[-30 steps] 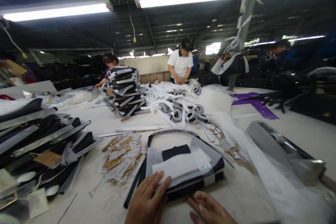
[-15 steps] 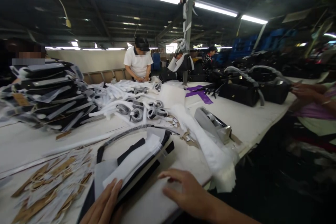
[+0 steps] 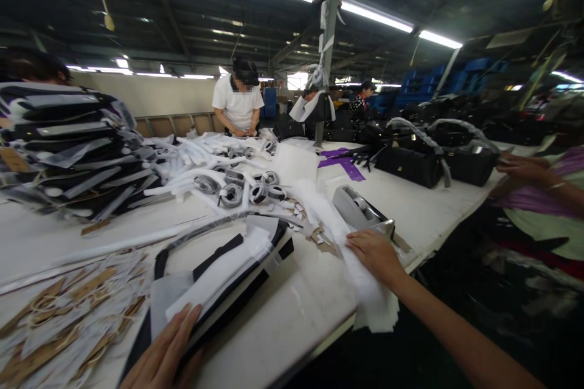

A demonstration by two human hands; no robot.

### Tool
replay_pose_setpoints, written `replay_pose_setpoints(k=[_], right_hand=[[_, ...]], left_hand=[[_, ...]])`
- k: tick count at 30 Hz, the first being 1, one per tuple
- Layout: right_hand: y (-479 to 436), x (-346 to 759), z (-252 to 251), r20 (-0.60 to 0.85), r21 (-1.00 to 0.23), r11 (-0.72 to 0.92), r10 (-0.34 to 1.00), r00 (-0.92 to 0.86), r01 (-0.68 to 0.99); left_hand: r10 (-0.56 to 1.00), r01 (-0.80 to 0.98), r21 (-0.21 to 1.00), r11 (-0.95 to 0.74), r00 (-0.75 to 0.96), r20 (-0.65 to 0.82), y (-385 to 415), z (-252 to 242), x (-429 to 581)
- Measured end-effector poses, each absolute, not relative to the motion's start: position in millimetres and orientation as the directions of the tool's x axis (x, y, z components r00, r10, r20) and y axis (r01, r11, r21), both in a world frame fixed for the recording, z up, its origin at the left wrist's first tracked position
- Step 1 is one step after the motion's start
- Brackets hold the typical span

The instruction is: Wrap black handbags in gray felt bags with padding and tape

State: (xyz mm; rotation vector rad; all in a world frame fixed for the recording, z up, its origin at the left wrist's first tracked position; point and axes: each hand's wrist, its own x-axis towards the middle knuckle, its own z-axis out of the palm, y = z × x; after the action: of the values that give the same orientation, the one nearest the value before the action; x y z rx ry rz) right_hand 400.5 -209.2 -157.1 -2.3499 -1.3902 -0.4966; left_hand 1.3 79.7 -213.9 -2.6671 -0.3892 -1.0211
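- The black bag [image 3: 241,302] lies on the table [image 3: 301,298] near its front edge, under the left hand [image 3: 166,343], whose fingers rest on the near end of the white sheet [image 3: 219,276] covering it.
- Soft white foam wrap [image 3: 358,282] lies directly beneath the right hand [image 3: 374,255], to the right of the bag and apart from it; its crumpled lower end hangs over the table's right-hand edge.
- The sheet looks matte and is folded flat; a dark strip [image 3: 218,257] runs beside it, and the bag's handle [image 3: 176,247] makes a wide arch in shiny, clear film.
- Left of the bag, brown and pale tags [image 3: 68,316] with looped strings form a loose heap; past the foam sits a smooth grey tape dispenser [image 3: 356,206].
- The left hand is palm down, fingers straight and together; its thumb is hidden, so I cannot tell whether it pinches.
- The right forearm reaches in from the lower right, fingers together across the foam; whether they clamp it, I cannot tell.
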Motion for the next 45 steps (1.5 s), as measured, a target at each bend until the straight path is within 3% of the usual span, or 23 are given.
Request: replay_pose_setpoints(k=[6,9,12,14,16,19,22,25,29,34,41,45], right_hand=[[-192.7,377.2,-145.1,0.504,-0.259,-0.391,0.725,0.469,0.883],[-188.2,336.6,-141.3,0.387,-0.435,-0.208,0.835,0.39,0.876],[-188.3,297.0,-137.6,0.204,-0.6,-0.011,0.965,0.167,0.8],[-188.0,280.9,-139.2,0.109,-0.686,0.017,0.991,0.08,0.727],[-183.9,273.3,-147.5,0.091,-0.721,-0.059,0.98,0.179,0.69],[-168.0,268.4,-169.9,0.168,-0.652,-0.212,0.895,0.412,0.728],[-144.9,260.4,-188.2,0.128,-0.492,-0.236,0.933,0.338,0.838],[-122.2,248.8,-188.8,0.064,-0.433,-0.076,0.991,0.115,0.898],[-90.1,238.1,-175.1,0.129,-0.435,0.246,0.969,-0.211,0.866],[-42.6,236.2,-172.4,0.221,-0.354,0.454,0.89,-0.399,0.817],[-49.9,217.0,-186.0,0.313,-0.33,0.326,0.923,-0.223,0.886],[-71.7,209.8,-188.8,0.23,-0.368,0.316,0.942,-0.244,0.875]], left_hand=[[0.251,0.4,-0.068,-0.914,0.689,0.68,65.7,-196.9,6.6],[0.303,0.443,-0.033,-0.896,0.664,0.683,60.6,-195.4,8.0],[0.333,0.473,-0.017,-0.881,0.645,0.687,57.3,-194.4,10.0],[0.327,0.473,-0.02,-0.881,0.64,0.696,56.2,-194.0,11.0],[0.318,0.471,-0.022,-0.882,0.629,0.709,55.7,-194.0,11.4],[0.33,0.469,0.004,-0.883,0.615,0.717,55.3,-193.6,11.6],[0.361,0.484,0.04,-0.874,0.593,0.72,55.2,-192.9,12.7],[0.396,0.503,0.072,-0.861,0.575,0.716,55.7,-193.7,13.8],[0.441,0.537,0.108,-0.837,0.545,0.713,56.9,-194.7,13.9],[0.489,0.574,0.146,-0.806,0.506,0.71,57.4,-188.7,17.0],[0.48,0.543,0.164,-0.824,0.514,0.711,55.7,-194.7,20.8],[0.46,0.497,0.168,-0.852,0.555,0.693,54.9,-196.7,24.1]])
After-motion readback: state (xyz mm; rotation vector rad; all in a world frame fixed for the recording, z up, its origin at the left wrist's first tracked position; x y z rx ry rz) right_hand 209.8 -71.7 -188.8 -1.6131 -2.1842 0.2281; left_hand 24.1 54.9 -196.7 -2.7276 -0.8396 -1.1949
